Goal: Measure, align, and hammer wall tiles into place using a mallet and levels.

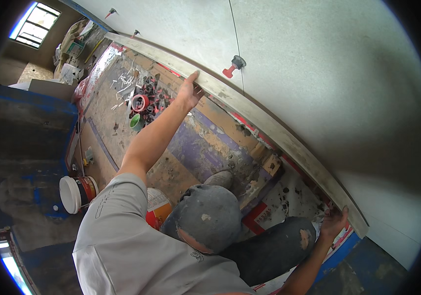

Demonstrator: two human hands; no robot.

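A long pale metal straightedge [250, 108] runs along the foot of large light-grey wall tiles [308, 64], from the far left down to the near right. My left hand [189, 92] grips it toward its far part, thumb on the upper face and fingers curled at the lower edge. Near its close end my right hand [335, 223] holds it the same way, with some fingers hidden behind the bar. A red-and-black tile levelling clip [234, 66] sticks out of the joint between two tiles. Smaller clips show farther along the wall.
Cardboard sheeting [171, 164] covers the floor, stained and gritty. On it lie a red tub [140, 102], a green cup [136, 122] and scattered levelling pieces. A white-lidded bucket [70, 194] stands left. A red-and-orange container [158, 209] sits beside my bent knee.
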